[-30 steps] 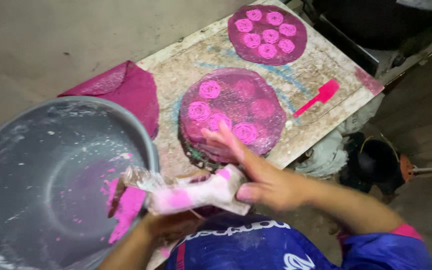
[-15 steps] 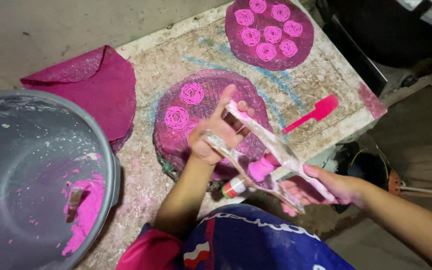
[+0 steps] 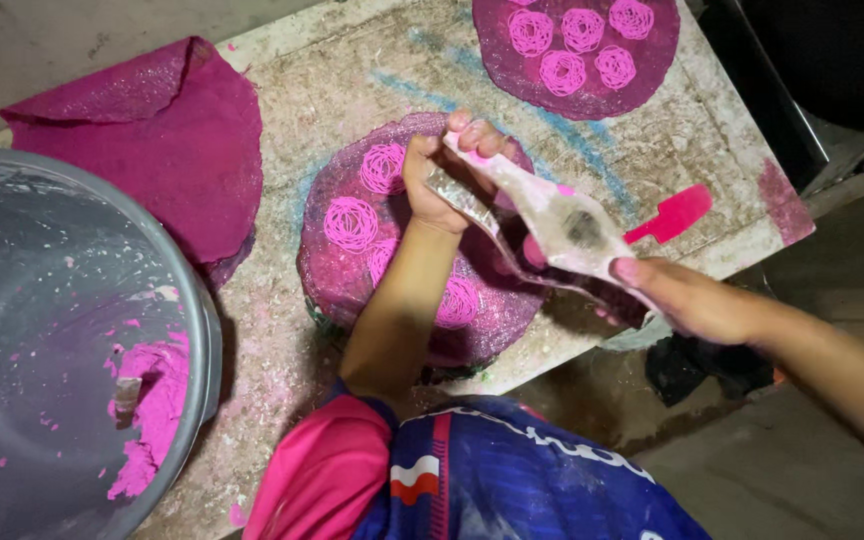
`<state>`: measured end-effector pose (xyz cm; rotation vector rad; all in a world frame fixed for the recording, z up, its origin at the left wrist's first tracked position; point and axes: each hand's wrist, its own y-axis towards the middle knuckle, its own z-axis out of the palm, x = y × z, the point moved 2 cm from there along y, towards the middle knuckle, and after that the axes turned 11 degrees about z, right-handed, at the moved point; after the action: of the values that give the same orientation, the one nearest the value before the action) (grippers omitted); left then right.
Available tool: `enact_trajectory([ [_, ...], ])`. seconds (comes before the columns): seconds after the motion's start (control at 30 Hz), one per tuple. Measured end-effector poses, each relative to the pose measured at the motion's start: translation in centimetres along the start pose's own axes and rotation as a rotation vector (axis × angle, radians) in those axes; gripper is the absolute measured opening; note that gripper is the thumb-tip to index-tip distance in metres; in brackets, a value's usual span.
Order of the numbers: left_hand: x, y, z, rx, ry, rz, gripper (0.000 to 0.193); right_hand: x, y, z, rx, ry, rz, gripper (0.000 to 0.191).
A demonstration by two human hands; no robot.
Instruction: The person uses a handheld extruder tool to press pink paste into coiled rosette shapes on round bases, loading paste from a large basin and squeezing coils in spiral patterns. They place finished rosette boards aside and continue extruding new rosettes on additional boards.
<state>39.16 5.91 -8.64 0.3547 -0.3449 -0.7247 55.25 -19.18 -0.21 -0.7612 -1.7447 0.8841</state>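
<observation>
While the big grey bowl [image 3: 62, 330] fills the left edge of the view, a lump of pink paste [image 3: 152, 400] clings to its inner wall with a small tool stuck in it. Just beyond the bowl, a folded stack of magenta cloth rounds [image 3: 167, 140] lies on the worn table [image 3: 352, 70], touching the bowl's rim. Near the middle sits a round purple mat [image 3: 352, 270] carrying several pink coiled spirals [image 3: 352, 222], with the person's left forearm stretched across it. At the far end of that arm the left hand [image 3: 437, 180] is curled tight around the narrow tip of a clear piping bag [image 3: 552, 220], its grip fully wrapped on the twisted plastic just above the mat. The bag runs slanting down to the right, smeared with pink inside, hanging over the mat's right edge. A second purple mat [image 3: 497, 75], also covered in pink spirals, lies at the top of the table, well apart from the hands. A pink spatula [image 3: 672, 215] rests on the table just behind the bag. Farthest right, the right hand [image 3: 697, 300] pinches the wide end of the bag, fingers closed on it, out past the table's edge.
</observation>
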Motion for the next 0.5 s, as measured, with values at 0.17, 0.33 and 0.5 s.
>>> enact_trajectory([
  [0.17, 1.2, -0.8, -1.2, -0.091, -0.019, 0.023, 0.027, -0.8, -0.5, -0.7, -0.004, 0.009, 0.117, 0.082],
  [0.33, 0.8, 1.1, -1.3, -0.087, 0.013, 0.028, 0.022, -0.1, 0.1, -1.6, -0.202, -0.192, 0.011, 0.075],
  [0.5, 0.0, 0.2, -0.7, -0.073, 0.03, -0.013, 0.021, 0.2, -0.2, -0.2, -0.079, -0.049, -0.043, 0.078],
])
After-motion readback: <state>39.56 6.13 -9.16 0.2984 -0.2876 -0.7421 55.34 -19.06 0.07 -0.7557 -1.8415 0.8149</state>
